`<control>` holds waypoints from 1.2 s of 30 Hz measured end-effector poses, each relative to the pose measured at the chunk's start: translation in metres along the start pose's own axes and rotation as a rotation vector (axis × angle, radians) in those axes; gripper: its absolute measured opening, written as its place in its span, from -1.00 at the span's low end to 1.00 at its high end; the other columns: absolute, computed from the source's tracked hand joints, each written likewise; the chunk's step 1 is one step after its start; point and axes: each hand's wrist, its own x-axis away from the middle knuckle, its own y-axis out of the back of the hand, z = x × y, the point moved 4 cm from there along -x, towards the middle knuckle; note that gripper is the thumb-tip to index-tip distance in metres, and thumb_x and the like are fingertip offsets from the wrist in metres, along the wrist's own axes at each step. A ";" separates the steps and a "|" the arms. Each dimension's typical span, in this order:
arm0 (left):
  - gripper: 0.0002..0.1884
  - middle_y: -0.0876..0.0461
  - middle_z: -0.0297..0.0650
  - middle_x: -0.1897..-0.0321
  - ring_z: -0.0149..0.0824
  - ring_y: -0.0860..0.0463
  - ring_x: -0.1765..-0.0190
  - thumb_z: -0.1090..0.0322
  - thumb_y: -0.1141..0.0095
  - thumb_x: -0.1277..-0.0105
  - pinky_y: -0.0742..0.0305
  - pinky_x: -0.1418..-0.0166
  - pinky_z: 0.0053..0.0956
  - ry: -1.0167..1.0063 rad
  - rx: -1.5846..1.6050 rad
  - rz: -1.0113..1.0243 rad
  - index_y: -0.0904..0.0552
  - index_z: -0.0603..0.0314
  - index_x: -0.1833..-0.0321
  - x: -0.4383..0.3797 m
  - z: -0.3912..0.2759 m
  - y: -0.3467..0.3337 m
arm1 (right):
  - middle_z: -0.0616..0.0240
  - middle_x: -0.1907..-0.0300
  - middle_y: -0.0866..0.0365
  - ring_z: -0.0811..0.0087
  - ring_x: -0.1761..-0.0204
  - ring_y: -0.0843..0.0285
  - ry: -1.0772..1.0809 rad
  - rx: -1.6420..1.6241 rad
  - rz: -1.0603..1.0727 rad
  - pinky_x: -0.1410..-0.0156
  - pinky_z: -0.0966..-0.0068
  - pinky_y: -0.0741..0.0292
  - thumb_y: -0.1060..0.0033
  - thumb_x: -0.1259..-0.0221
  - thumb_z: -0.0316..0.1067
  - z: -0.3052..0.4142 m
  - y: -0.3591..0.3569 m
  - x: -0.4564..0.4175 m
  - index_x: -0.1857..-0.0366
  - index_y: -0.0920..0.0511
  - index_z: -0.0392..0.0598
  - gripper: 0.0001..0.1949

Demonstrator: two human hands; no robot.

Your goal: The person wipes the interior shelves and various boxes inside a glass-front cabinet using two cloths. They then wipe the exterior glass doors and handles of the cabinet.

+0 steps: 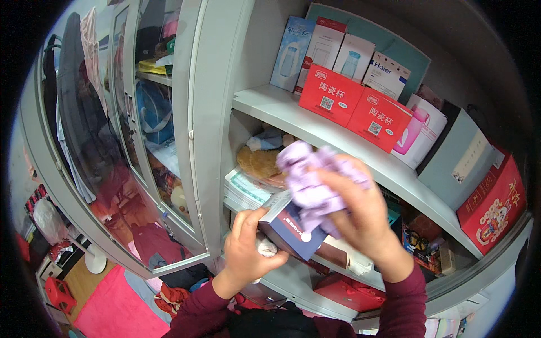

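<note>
My left hand (249,249) grips a dark blue cardboard box (291,232) from its left side, with some white material against the palm. In my right hand (359,207) is a crumpled lilac cloth (312,181), which lies over the box's upper right part and covers some of its printing. The right hand is slightly blurred. Both hands are in front of a grey cabinet's lower shelves. Just behind the cloth, a brown plush item (258,160) and a stack of papers (247,188) rest on a shelf.
The upper shelf (270,99) holds two red boxes (331,95), several cup boxes, a grey-green box (458,156) and a red gift box (492,203). At left stands an open glass cabinet door (196,126). Lower down are a red bag (351,291) and a pink mat (122,304).
</note>
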 end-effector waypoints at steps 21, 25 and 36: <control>-0.12 -0.62 -0.05 -0.04 -0.16 -0.71 -0.06 0.27 -0.63 0.11 -0.62 -0.17 -0.29 0.315 0.245 0.082 -0.47 0.33 -0.34 0.013 0.033 -0.008 | 0.16 -0.29 -0.55 0.07 -0.22 -0.60 -0.073 -0.258 0.773 -0.29 0.25 -0.57 -0.32 -0.11 -0.50 0.008 0.014 0.104 -0.28 -0.64 0.17 -0.44; -0.11 -0.57 -0.07 -0.29 -0.20 -0.59 -0.32 0.38 -0.52 -0.08 -0.42 -0.47 -0.27 0.544 0.770 0.208 -0.34 0.39 -0.49 0.009 0.028 -0.013 | 0.08 -0.20 -0.59 0.02 -0.17 -0.63 -0.242 -0.070 0.230 -0.20 0.25 -0.60 -0.44 0.01 -0.56 -0.008 0.034 0.085 -0.18 -0.73 0.08 -0.45; -0.18 -0.61 -0.04 -0.24 -0.18 -0.60 -0.29 0.26 -0.39 -0.12 -0.40 -0.46 -0.27 0.626 0.981 0.167 -0.39 0.47 -0.44 0.025 0.066 -0.032 | 0.21 -0.11 -0.62 0.13 -0.04 -0.61 0.004 -0.032 0.247 -0.09 0.25 -0.62 -0.41 -0.12 -0.37 0.004 -0.043 0.097 -0.15 -0.66 0.11 -0.56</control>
